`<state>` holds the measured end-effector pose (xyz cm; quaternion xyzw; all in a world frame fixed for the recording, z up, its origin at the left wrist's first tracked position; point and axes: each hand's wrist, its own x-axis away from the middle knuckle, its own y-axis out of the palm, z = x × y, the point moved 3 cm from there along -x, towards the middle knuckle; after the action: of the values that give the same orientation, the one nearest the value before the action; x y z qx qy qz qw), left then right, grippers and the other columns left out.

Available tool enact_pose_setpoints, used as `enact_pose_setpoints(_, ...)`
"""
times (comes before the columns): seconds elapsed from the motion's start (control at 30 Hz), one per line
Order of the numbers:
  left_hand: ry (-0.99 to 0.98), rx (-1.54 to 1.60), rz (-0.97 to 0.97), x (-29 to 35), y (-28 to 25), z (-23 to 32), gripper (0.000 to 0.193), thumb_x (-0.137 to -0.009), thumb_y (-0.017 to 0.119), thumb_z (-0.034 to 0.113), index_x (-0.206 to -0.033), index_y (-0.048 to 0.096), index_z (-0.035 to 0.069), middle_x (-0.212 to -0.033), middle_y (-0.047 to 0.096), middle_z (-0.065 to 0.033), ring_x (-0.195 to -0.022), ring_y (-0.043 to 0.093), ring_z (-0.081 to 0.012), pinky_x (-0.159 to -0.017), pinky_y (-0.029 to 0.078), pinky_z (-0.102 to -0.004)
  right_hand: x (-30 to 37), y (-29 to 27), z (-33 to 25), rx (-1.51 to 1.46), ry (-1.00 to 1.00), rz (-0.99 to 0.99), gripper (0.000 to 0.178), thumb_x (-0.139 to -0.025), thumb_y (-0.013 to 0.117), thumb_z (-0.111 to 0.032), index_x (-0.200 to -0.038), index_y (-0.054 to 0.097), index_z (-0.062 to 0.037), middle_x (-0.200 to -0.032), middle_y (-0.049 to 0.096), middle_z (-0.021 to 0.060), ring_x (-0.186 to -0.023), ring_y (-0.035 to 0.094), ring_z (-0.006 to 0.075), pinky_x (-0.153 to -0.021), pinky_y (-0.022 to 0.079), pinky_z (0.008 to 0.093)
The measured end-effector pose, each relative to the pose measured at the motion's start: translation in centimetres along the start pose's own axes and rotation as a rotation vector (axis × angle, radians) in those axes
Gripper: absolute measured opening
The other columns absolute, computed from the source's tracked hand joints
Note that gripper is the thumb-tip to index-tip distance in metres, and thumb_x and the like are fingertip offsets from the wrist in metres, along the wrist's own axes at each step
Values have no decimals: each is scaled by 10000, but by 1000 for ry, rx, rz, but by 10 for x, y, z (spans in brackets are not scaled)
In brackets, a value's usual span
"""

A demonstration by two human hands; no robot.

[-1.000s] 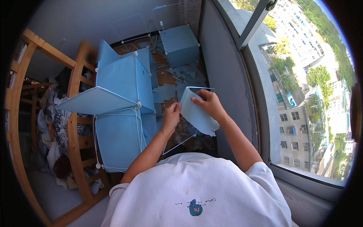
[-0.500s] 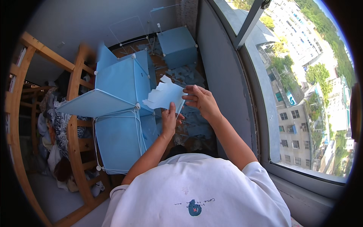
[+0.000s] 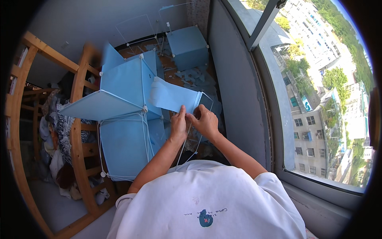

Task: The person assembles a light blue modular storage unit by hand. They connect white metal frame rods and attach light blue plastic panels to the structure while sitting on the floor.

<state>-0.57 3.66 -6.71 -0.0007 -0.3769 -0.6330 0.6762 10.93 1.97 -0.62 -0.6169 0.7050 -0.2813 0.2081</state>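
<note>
A torn light-blue plastic sheet (image 3: 173,95) is stretched out in front of me, its right edge still along one bar of a white wire frame (image 3: 209,98). My left hand (image 3: 179,126) grips the near edge of the sheet, thumb on top and fingers behind. Close beside it, my right hand (image 3: 205,122) pinches the corner where sheet and wire meet; its fingertips are partly hidden. The wire frame hangs down below both hands toward my shirt.
To the left stands a blue panel cube shelf (image 3: 123,83) with white connectors, one panel jutting out. Another blue cube (image 3: 187,46) stands at the back. Torn blue scraps (image 3: 197,77) litter the floor. A wooden bunk frame (image 3: 77,135) is far left, a window (image 3: 318,99) right.
The sheet has turned and spread out to the left, and the wire frame now shows. My right hand has come down from the sheet's far right to its near corner beside my left hand.
</note>
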Motion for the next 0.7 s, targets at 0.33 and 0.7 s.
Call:
enact_pose_setpoints(0.33,-7,19,78,5,6,6,283,-897,519,313,-919,576,36,-764,528,4,-613,475,-85,-525,411,-242,8,6,4,-22,-252,133,243,-711,665,-187,-783,493,-32,-740,578,131,-653,578,294,-561,450,374)
enact_pose_setpoints(0.7,134,-314,157,-10,-15,-17,416,-895,524,327,-688,613,-23,-573,496,18,-510,409,-62,-442,333,-248,4,9,5,263,-283,104,180,-799,521,-180,-686,486,-44,-674,591,129,-607,583,311,-512,452,411)
